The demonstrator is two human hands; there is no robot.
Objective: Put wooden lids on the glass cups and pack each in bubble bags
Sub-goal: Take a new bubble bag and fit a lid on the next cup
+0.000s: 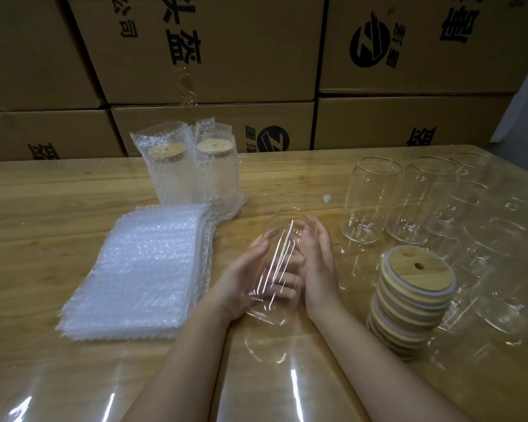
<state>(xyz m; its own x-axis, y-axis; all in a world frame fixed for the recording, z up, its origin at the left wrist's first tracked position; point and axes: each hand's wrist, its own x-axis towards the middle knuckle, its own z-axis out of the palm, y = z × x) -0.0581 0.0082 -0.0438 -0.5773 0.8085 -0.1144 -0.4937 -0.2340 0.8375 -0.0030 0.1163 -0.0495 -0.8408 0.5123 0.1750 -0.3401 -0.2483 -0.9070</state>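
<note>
Forearms enter from the near edge. Left hand [244, 278] grips the glass cup [287, 233], fingers curled beneath it (seen through the glass). Right hand [319, 263] lies against the cup's right side, fingers nearly straight and close together. Cup is tilted, mouth pointing far, no lid, held above the middle of the surface [43, 208].

Left: flat stack of bubble bags [141, 269]. Far of it: two bagged cups [192, 178], lidded, upright, touching. Right: stack of wooden lids [409, 300]. Beyond it: empty cups [369, 199], upright. Cardboard boxes [211, 56] along the far side.
</note>
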